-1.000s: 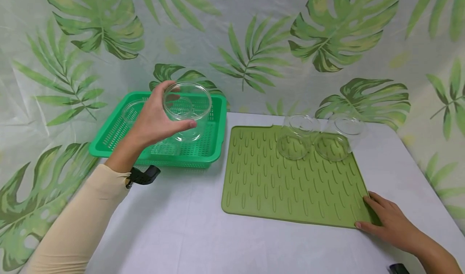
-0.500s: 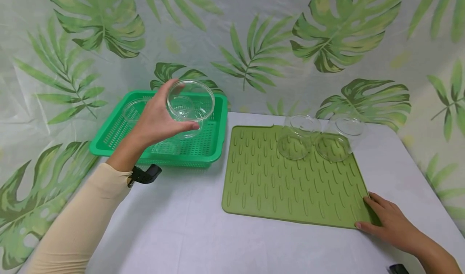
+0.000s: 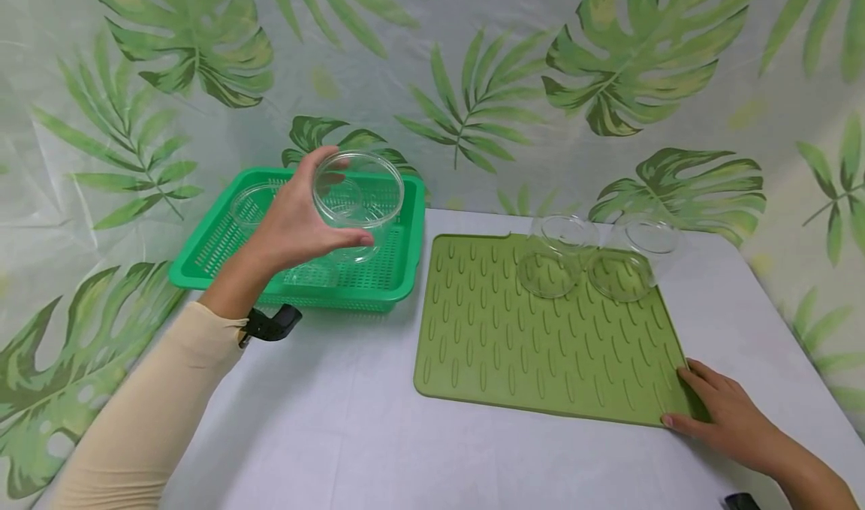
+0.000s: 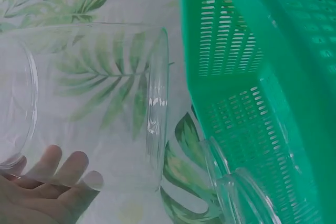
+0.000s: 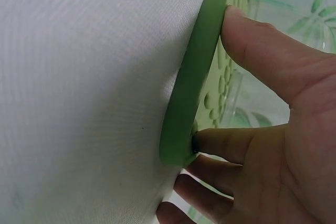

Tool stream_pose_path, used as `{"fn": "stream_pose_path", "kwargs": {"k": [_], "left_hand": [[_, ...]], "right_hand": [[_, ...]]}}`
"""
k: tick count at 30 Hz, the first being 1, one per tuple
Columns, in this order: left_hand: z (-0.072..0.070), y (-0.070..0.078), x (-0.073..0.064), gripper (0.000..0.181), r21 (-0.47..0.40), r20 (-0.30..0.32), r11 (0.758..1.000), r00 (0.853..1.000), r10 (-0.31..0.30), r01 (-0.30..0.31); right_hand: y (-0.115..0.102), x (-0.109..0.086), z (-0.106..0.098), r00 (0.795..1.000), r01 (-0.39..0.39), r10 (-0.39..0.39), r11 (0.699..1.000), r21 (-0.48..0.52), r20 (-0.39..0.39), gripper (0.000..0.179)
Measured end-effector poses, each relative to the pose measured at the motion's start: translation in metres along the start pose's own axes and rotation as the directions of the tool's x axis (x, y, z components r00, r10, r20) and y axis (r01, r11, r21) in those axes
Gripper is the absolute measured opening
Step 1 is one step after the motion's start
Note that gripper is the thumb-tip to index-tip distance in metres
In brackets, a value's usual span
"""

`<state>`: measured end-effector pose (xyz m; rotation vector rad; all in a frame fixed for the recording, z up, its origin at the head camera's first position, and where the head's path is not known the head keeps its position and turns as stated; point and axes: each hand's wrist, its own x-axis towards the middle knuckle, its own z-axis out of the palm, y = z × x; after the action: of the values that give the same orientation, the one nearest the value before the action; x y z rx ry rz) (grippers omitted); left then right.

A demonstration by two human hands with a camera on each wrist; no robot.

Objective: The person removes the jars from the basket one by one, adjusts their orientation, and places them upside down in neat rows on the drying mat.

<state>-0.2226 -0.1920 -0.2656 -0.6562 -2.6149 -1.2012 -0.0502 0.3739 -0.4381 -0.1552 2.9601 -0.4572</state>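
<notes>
My left hand [image 3: 297, 213] grips a clear cylindrical jar [image 3: 358, 191] from its left side, thumb on the near side and fingers round the back. The jar is above the green basket [image 3: 223, 273], tilted with its wide rim towards me. In the left wrist view the fingertips show through the jar's clear wall [image 4: 121, 77]. My right hand [image 3: 733, 420] rests at the near right corner of a green drying mat [image 3: 527, 360]. Its thumb touches the mat's near edge and its index finger the right edge, as the right wrist view shows.
Two more clear jars, a left jar [image 3: 549, 262] and a right jar [image 3: 622, 266], stand side by side at the mat's far right. Other clear ware [image 3: 253, 202] lies in the basket, partly hidden by my left hand. A leaf-patterned cloth [image 3: 466, 112] hangs behind the white table [image 3: 365, 420].
My left hand has shifted slightly right with the jar, whose tilt has changed a little. The right hand, mat and standing jars stay as they were.
</notes>
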Motion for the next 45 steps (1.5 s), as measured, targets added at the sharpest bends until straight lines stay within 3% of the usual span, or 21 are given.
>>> {"fn": "stream_pose_path", "kwargs": {"k": [3,13,22,26,30,35,41,45], "left_hand": [[0.0007,0.0003,-0.0003,0.114,0.017,0.017,1.000,1.000,0.016,-0.017],[0.0012,0.0006,-0.0004,0.115,0.010,-0.010,0.999,0.999,0.049,-0.049],[0.0039,0.0017,-0.0004,0.113,-0.080,-0.048,0.996,0.999,0.023,-0.027],[0.0055,0.0042,-0.0006,0.113,-0.031,-0.076,0.999,0.997,0.022,-0.025],[0.0074,0.0072,-0.0007,0.109,0.036,-0.065,0.999,0.998,-0.014,0.016],[0.0081,0.0058,-0.0004,0.108,-0.006,-0.035,0.999,0.999,-0.041,0.041],[0.0061,0.0038,-0.0006,0.114,-0.078,-0.040,0.997,0.999,0.007,-0.010],[0.0051,0.0031,-0.0015,0.115,-0.078,-0.041,0.996,0.998,0.036,-0.039]], "right_hand": [[0.0002,-0.0003,0.0000,1.000,0.004,-0.004,1.000,0.003,-0.002,0.085],[-0.0007,-0.0011,0.0003,1.000,0.008,-0.008,1.000,0.015,-0.004,0.085],[-0.0016,-0.0012,-0.0005,1.000,0.006,-0.006,1.000,0.019,0.007,0.085],[-0.0016,-0.0011,-0.0006,1.000,0.002,-0.002,1.000,0.011,0.010,0.085],[-0.0011,-0.0012,-0.0005,1.000,0.005,-0.005,1.000,0.007,0.004,0.085],[-0.0008,-0.0011,-0.0007,1.000,0.012,-0.012,1.000,0.014,-0.001,0.084],[-0.0006,-0.0005,-0.0003,1.000,0.006,-0.006,1.000,0.010,0.006,0.084],[0.0006,-0.0007,0.0005,1.000,0.013,-0.013,1.000,0.009,-0.003,0.084]]}}
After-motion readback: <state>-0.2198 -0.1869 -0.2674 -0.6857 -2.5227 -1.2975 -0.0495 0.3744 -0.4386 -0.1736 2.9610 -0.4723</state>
